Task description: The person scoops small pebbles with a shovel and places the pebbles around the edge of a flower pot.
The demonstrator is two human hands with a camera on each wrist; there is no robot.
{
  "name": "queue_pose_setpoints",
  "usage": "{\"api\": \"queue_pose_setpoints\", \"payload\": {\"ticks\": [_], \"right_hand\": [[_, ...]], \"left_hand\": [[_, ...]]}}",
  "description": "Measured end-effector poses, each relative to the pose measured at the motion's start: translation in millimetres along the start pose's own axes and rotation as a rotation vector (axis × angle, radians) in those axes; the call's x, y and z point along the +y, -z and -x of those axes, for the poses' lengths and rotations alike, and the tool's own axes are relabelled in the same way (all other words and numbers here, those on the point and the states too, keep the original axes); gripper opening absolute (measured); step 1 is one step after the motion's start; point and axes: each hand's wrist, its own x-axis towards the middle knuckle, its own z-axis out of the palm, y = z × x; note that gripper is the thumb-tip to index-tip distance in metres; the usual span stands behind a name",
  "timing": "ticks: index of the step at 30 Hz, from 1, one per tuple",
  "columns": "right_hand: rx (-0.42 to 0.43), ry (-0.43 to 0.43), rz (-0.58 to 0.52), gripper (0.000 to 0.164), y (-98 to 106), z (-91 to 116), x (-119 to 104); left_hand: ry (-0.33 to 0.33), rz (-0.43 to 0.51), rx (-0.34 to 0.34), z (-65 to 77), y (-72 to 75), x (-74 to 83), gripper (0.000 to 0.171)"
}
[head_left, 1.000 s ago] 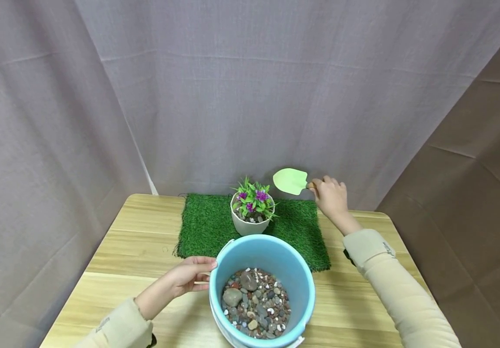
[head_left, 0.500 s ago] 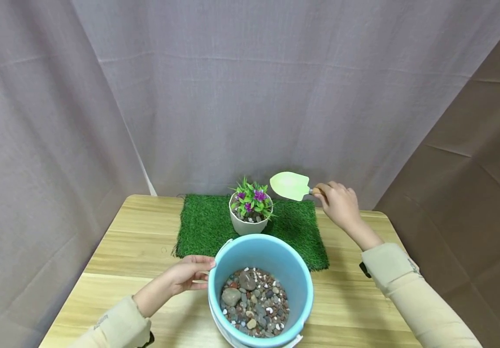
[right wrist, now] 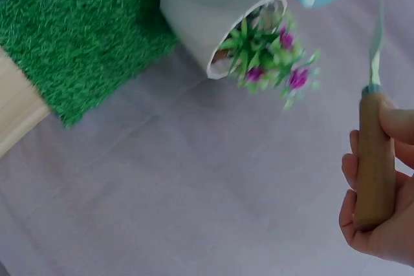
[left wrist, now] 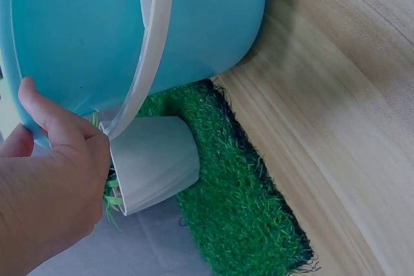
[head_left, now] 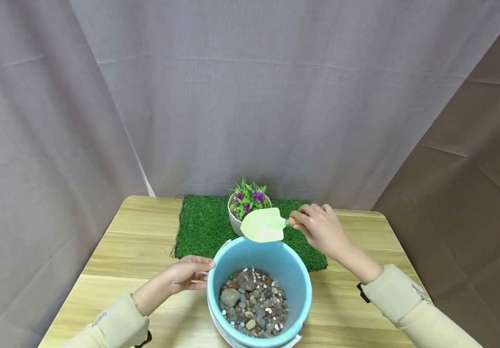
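Observation:
My right hand (head_left: 319, 228) grips the wooden handle (right wrist: 375, 159) of a small garden trowel. Its pale green blade (head_left: 264, 225) carries nothing visible and hangs over the far rim of a light blue bucket (head_left: 305, 290). Mixed pebbles (head_left: 256, 304) and a few larger stones cover the bucket's bottom. At the bucket's left side, my left hand (head_left: 184, 278) pinches the rim between thumb and fingers; in the left wrist view the hand (left wrist: 61, 172) is beside the white bail handle (left wrist: 155, 37). Behind the bucket stands a white flowerpot (right wrist: 207, 11) with purple-flowered plant (head_left: 250, 195), partly hidden by the blade.
The pot stands on a green artificial turf mat (head_left: 202, 222), which the bucket's far edge overlaps in view. Under everything is a wooden table (head_left: 137, 241). Grey curtains (head_left: 250, 96) hang behind it, with a brown cloth (head_left: 472, 203) at the right.
The trowel has come down and toward me from above the pot's right side to over the bucket's far rim. My left hand and the bucket have stayed in place.

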Motion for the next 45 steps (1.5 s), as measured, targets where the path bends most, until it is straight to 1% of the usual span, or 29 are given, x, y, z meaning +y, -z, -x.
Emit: {"api": "queue_pose_setpoints", "payload": {"ticks": [5,12,15,18,21,25,27,30,33,37,40,42,45], "right_hand": [[-0.062,0.094,0.015,0.019,-2.3,9.4,-16.7],[-0.160,0.240,0.040,0.012,-12.5,21.3,-37.7],[-0.220,0.292,0.081,0.010,-18.4,24.4,-47.0],[-0.273,0.339,0.152,0.007,-24.7,26.9,-55.0],[-0.312,0.367,0.229,0.007,-31.5,29.0,-62.1],[-0.309,0.393,0.306,0.014,-41.0,30.6,-68.5],[-0.313,0.407,0.310,0.017,-45.5,30.1,-69.3],[-0.372,0.398,0.280,0.020,-51.1,27.6,-67.8],[-0.440,0.390,0.242,0.019,-55.5,25.6,-65.1],[-0.457,0.462,0.139,0.011,-59.1,26.6,-66.1],[-0.469,0.507,0.057,0.008,-60.0,27.8,-67.7],[-0.486,0.504,0.016,0.006,-59.1,27.2,-66.9],[-0.528,0.485,-0.087,0.005,-55.3,24.7,-62.8]], "left_hand": [[-0.002,-0.005,-0.001,-0.8,0.5,1.7,0.025],[0.004,0.003,0.004,-2.2,-0.3,-1.9,0.027],[0.001,0.006,0.004,-1.8,-0.9,-3.2,0.031],[-0.002,0.010,0.000,-2.0,-1.3,-3.7,0.034],[-0.002,0.018,0.003,-2.1,-1.3,-3.9,0.035],[-0.003,0.020,0.003,-1.7,-1.2,-3.8,0.036],[-0.005,0.017,0.008,-1.1,-1.1,-3.4,0.037],[-0.008,0.017,0.014,0.5,-0.8,-2.9,0.039],[-0.013,0.020,0.023,2.3,-0.8,-2.5,0.040],[-0.025,0.000,0.033,4.1,-1.8,-1.5,0.043],[-0.035,-0.028,0.031,4.2,-3.5,-0.3,0.045],[-0.040,-0.042,0.019,4.0,-4.9,0.5,0.046],[-0.044,-0.048,0.006,3.2,-6.3,1.1,0.046]]}}
